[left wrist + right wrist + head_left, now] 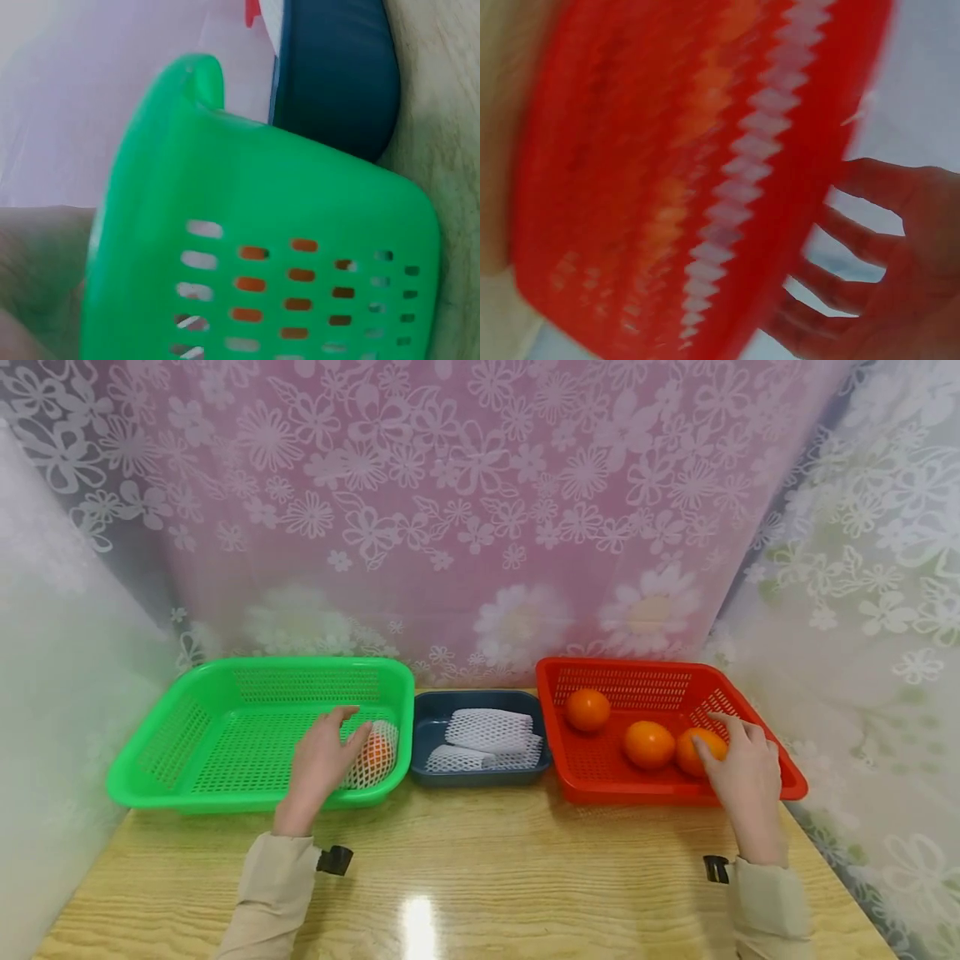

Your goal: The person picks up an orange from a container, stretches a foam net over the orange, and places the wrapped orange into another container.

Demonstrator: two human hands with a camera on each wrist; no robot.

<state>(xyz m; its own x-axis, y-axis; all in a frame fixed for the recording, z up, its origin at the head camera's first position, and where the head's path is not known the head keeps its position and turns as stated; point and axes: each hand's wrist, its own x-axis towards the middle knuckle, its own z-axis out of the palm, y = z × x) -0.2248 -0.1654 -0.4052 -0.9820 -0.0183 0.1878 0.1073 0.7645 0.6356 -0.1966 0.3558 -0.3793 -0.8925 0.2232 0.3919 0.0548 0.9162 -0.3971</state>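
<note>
In the head view, my left hand (318, 762) is over the front right of the green basket (247, 739), thumb and fingers spread apart. Beside its thumb lies an orange in a white foam net (377, 755). My right hand (748, 777) reaches over the right end of the red basket (592, 767), its fingers parted above the rightmost orange (697, 750). Two more oranges, a middle one (648, 745) and one farther back (588, 710), lie in that basket. The right wrist view shows the right fingers (866, 240) spread beyond the basket's rim.
Between the baskets stands a dark blue tray (480, 778) holding several white foam nets (491, 731). All three containers are on a wood-grain table (517, 868). A floral curtain (480, 527) hangs behind them, with more patterned fabric at the sides.
</note>
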